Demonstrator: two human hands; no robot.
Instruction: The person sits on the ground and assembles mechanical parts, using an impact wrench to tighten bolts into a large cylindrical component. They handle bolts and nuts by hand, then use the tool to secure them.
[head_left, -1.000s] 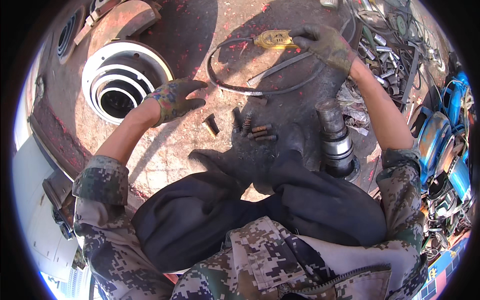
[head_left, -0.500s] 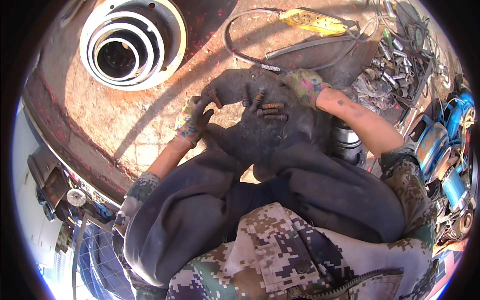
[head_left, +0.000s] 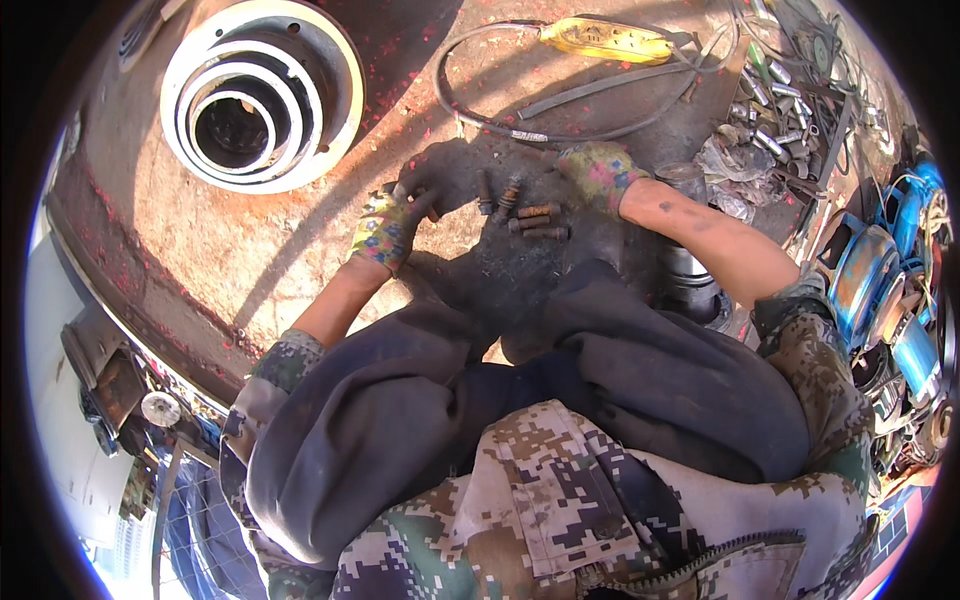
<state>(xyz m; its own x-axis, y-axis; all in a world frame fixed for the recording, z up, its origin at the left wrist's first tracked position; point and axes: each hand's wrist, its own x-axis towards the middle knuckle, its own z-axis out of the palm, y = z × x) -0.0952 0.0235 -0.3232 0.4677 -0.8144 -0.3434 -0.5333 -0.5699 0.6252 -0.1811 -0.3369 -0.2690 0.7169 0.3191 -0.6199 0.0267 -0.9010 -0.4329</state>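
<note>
Slanting lower-right, a bolt [head_left: 433, 212] (part-hidden) meets the left hand [head_left: 386, 228].

We look steeply down through a wide fisheye camera worn on the person's head, the left of a pair, facing past the jacket [head_left: 560, 500] and dark trousers [head_left: 350, 420] toward the ground [head_left: 310, 225] ahead; the jacket sits nearest us, the left hand [head_left: 387, 228] and right hand [head_left: 600, 176] farther off, and straight edges bow toward the dark round rim
</note>
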